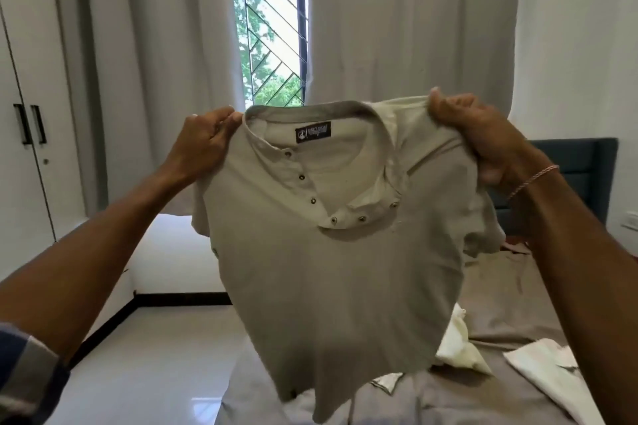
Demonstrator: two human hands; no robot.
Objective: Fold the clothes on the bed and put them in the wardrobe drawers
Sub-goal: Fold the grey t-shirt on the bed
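1. The step in hand looks like the shake-out before folding. A beige shirt [331, 252] is held up by its shoulders with its front towards the camera. The buttons are undone, the label shows inside the collar, and no fold has been made in it yet.
2. The shirt hangs free in the air over the near end of the bed [511, 304]. The pictures do not show whether its hem brushes the sheet.
3. The left hand [203, 141] has a closed grip, its fingers curled tight and pinching the cloth at the shoulder just beside the collar.
4. The right hand [483, 141] also has a closed grip, with fingers and thumb wrapped round a bunched handful of the other shoulder. A bracelet [533, 179] sits on that wrist.
5. Both arms reach forward and up, spread about as wide as the shirt. The right fist sits a little higher than the left.
6. The next move is probably to lower the shirt flat onto bare sheet. That calls for keeping the shoulders level and freeing the gathered right shoulder so it lies smooth. It also means landing clear of the white clothes [462, 348] lying on the bed near the hem.
7. By my reckoning the task is at an early stage, since other clothes lie unfolded and the wardrobe [27, 114] on the left has its doors closed.
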